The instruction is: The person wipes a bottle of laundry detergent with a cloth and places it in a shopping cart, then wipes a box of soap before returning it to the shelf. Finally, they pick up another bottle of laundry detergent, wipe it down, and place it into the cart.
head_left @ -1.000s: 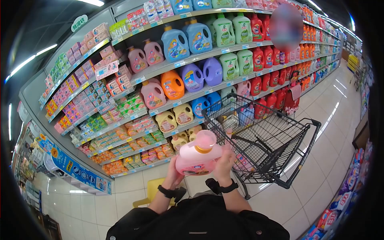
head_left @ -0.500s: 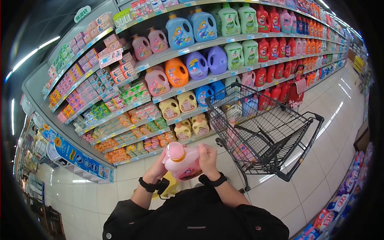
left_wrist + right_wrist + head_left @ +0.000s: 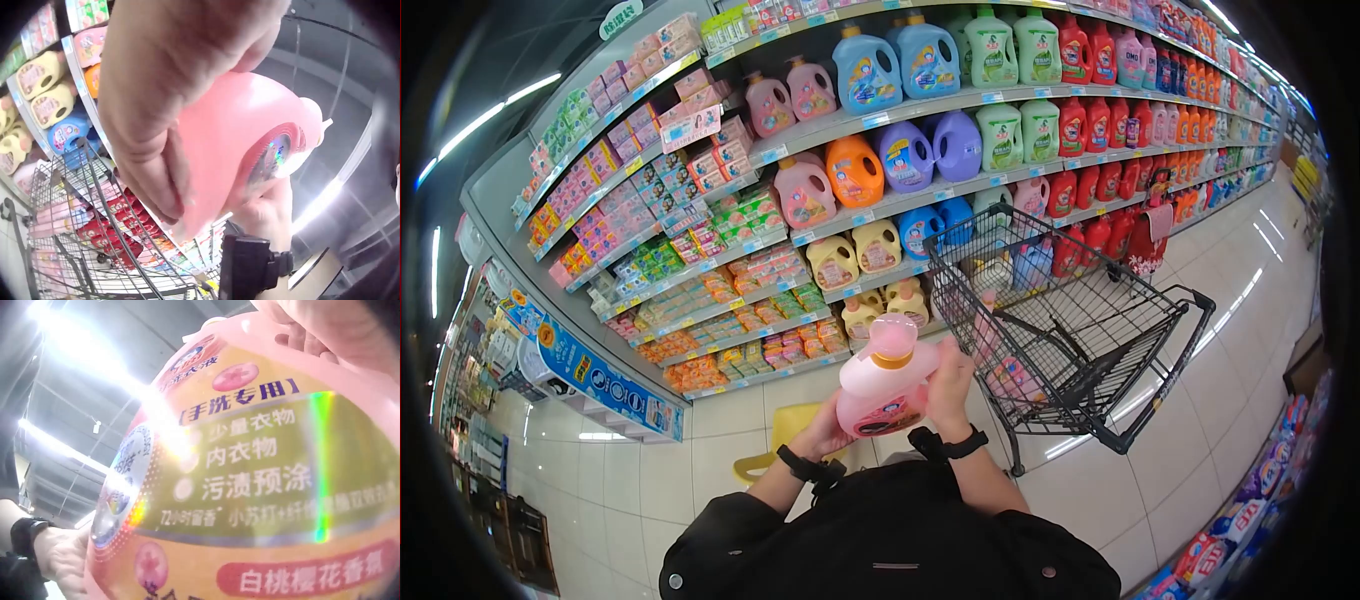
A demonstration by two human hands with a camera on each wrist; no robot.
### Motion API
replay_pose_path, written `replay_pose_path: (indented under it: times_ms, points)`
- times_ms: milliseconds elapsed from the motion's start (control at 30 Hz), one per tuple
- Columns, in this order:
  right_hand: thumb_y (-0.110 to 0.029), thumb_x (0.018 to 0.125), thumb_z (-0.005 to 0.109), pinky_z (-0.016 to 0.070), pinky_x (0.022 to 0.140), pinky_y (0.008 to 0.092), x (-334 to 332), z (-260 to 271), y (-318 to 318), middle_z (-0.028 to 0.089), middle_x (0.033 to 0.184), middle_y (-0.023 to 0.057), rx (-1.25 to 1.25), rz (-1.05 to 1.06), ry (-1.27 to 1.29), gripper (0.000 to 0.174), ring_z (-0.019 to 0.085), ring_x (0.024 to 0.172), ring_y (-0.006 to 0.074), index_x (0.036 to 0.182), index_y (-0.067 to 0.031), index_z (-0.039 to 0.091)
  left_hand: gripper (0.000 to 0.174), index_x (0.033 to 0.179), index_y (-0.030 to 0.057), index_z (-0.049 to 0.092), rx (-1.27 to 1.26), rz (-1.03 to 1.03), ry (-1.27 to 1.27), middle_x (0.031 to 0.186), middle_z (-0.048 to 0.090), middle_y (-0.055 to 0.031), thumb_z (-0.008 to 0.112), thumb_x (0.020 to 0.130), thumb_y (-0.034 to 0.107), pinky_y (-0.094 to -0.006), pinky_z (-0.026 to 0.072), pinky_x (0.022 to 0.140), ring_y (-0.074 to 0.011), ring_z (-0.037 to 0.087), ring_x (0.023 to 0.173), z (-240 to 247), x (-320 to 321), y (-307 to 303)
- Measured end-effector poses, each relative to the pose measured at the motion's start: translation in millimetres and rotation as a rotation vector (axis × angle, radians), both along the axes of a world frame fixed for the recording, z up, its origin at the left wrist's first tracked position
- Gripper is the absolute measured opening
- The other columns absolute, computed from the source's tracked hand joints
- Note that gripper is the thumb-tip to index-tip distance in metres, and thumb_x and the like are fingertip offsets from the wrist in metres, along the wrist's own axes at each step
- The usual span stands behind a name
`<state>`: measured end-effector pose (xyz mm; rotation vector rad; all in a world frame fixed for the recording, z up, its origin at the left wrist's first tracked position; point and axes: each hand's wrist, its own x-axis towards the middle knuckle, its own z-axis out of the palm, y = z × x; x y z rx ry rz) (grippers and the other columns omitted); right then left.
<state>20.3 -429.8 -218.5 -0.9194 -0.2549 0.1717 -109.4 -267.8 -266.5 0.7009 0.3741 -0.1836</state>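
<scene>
A pink laundry detergent bottle [image 3: 883, 385] with a translucent pink cap over an orange collar is held up in front of the body, tilted slightly. My left hand [image 3: 825, 428] grips its lower left side, and in the left wrist view the fingers [image 3: 165, 181] curl round the pink plastic. On the opposite side my right hand [image 3: 950, 385] holds the bottle near its upper part. Close up in the right wrist view, the printed label [image 3: 250, 462] carries Chinese text and a shiny holographic strip.
A black wire shopping cart [image 3: 1060, 330] stands to the right with pink items inside. Shelves ahead hold detergent jugs, among them an orange jug [image 3: 855, 170] and a blue jug [image 3: 867, 70]. A yellow stool [image 3: 793, 430] is on the floor at left, beside a blue display panel [image 3: 605, 375].
Half a second ago the bottle was turned and lower left; now it is raised, with its cap farther right and its front label more visible. Both hands have stayed on it.
</scene>
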Motion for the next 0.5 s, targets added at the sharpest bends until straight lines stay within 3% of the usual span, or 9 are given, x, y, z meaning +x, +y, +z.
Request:
replay_pose_path:
  times_ms: [167, 233, 367, 500]
  points:
    - [-0.025, 0.1, 0.045, 0.0241, 0.049, 0.0236, -3, -1, 14, 0.04, 0.059, -0.0077, 0.022, 0.068, 0.059, 0.046, 0.032, 0.055, 0.0026, 0.058, -0.0075, 0.041, 0.063, 0.139, 0.0035, 0.035, -0.201, -0.086, -0.054, 0.138, 0.042, -0.0239, 0.035, 0.097, 0.05, -0.0596, 0.0516, 0.086, -0.0419, 0.05, 0.119, 1, 1, 3]
    - [-0.027, 0.1, 0.046, 0.0315, 0.054, 0.0223, 2, -8, 14, 0.044, 0.065, -0.0061, -0.01, 0.164, 0.017, 0.042, 0.039, 0.06, 0.0025, 0.062, -0.0087, 0.044, 0.066, 0.14, 0.0047, 0.034, -0.324, -0.055, -0.052, 0.139, 0.039, -0.0251, 0.037, 0.096, 0.053, -0.0645, 0.0502, 0.083, -0.0457, 0.047, 0.121, -14, -1, 2]
    - [-0.023, 0.098, 0.049, 0.0366, 0.06, 0.0234, -2, -1, 13, 0.048, 0.069, -0.0041, -0.069, 0.197, -0.171, 0.031, 0.043, 0.066, 0.0051, 0.073, -0.0032, 0.052, 0.068, 0.139, 0.0059, 0.035, -0.406, 0.036, -0.103, 0.138, 0.041, -0.0257, 0.039, 0.093, 0.056, -0.0639, 0.0496, 0.085, -0.0465, 0.045, 0.122, -18, -2, -6]
    - [-0.023, 0.094, 0.055, 0.0428, 0.074, 0.0269, -3, -19, 27, 0.055, 0.092, 0.0027, -0.217, 0.108, -0.349, 0.022, 0.051, 0.084, 0.0115, 0.096, -0.001, 0.056, 0.061, 0.137, 0.0059, 0.038, -0.383, 0.099, -0.147, 0.136, 0.045, -0.0224, 0.039, 0.095, 0.05, -0.0615, 0.0505, 0.086, -0.0429, 0.048, 0.12, -1, -2, -9]
